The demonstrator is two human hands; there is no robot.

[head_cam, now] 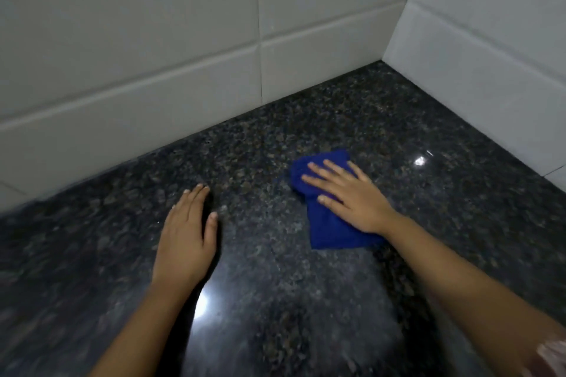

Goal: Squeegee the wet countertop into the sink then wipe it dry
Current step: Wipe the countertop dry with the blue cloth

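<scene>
A dark speckled granite countertop (275, 300) fills the lower part of the head view and shines where light hits it. On it lies a folded blue cloth (329, 226), right of centre. My right hand (349, 193) presses flat on the cloth with its fingers spread, covering the cloth's upper right part. My left hand (186, 232) rests palm down on the bare stone to the left, fingers together, holding nothing. Neither a squeegee nor a sink is in view.
White tiled walls (153, 55) rise behind the countertop and along its right side (490, 55), meeting in a corner at the upper right. A pale patterned sleeve edge (551, 355) shows at the bottom right.
</scene>
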